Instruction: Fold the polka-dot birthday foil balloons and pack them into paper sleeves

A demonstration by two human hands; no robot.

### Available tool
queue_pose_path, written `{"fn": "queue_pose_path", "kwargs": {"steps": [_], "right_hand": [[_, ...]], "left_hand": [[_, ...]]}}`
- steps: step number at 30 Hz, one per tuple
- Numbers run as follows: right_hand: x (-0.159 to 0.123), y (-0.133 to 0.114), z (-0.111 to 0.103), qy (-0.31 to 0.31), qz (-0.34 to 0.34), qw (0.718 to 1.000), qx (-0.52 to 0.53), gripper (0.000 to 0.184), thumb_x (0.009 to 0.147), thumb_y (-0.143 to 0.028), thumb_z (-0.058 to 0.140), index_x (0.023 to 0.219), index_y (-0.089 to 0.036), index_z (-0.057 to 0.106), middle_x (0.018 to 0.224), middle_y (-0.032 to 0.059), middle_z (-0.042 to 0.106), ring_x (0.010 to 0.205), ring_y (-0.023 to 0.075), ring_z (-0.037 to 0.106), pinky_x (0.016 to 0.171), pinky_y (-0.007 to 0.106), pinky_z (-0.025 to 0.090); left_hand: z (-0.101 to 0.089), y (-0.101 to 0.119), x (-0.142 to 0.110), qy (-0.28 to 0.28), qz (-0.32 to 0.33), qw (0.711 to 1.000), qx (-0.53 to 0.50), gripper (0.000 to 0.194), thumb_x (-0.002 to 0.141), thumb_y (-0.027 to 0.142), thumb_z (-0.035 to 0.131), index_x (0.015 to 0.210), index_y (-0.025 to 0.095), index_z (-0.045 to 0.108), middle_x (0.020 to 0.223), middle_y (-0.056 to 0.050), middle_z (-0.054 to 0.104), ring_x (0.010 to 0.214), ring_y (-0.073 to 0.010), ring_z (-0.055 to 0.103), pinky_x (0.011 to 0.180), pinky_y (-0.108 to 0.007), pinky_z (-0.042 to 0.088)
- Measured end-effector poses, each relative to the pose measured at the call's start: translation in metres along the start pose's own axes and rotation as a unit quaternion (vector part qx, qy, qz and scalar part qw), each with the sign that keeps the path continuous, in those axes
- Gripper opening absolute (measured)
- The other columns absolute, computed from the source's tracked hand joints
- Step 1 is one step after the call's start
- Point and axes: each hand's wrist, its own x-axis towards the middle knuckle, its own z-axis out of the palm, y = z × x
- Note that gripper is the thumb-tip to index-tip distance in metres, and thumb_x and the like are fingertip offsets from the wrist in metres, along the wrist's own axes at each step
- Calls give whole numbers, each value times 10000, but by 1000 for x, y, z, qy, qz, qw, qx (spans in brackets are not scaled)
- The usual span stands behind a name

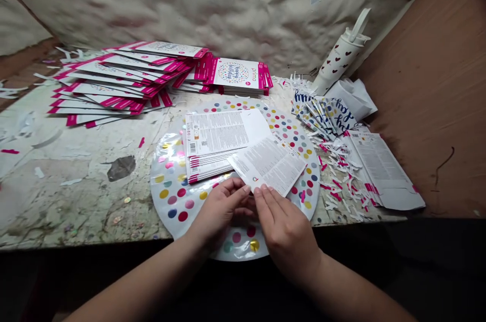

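- Item in hand: a printed leaflet [268, 165], white with dense small text, at 12 o'clock, tilted and held just above the balloon's middle.
- Left hand [222, 209]: narrow pinch, fingertips at the leaflet's lower edge.
- Right hand [285, 231]: narrow pinch at the same edge, just beside the left; the thumb's exact hold is hidden.
- Beneath: a round foil balloon [235, 248] with coloured dots, lying flat on a worn work table [64, 200].
- On the balloon: a stack of pink-edged inserts [208, 160], topped by another leaflet, touching the held one.
- At 11 o'clock: overlapping "Happy Birthday" packaging cards [233, 73] with pink edges.
- At 1 o'clock: a heart-patterned bottle [341, 53], beside blue-lettered foil pieces [322, 114].
- At 2 o'clock: paper trimmings [336, 175] and a printed card sheet [379, 170].
- Step, as judged: placing or aligning a leaflet over the stack.
- Called for: squaring its edges against the stack.
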Motion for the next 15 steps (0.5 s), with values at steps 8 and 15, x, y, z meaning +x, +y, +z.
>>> {"fn": "queue_pose_path", "kwargs": {"steps": [8, 15], "right_hand": [[5, 19, -5, -47, 108, 958, 261, 265, 827, -214, 545, 1078, -127, 558, 974, 113, 666, 896, 203, 626, 763, 320, 540], [19, 39, 7, -78, 230, 900, 361, 138, 876, -197, 401, 767, -188, 485, 763, 28, 556, 722, 146, 545, 656, 266, 467]], "left_hand": [[-4, 7, 0, 1, 46, 995, 84, 195, 776, 337, 616, 734, 157, 555, 704, 2, 580, 671, -118, 551, 675, -239, 454], [-3, 14, -7, 32, 171, 929, 327, 263, 857, 383, 471, 707, 170, 505, 657, 13, 520, 635, -125, 512, 604, -229, 430]]}}
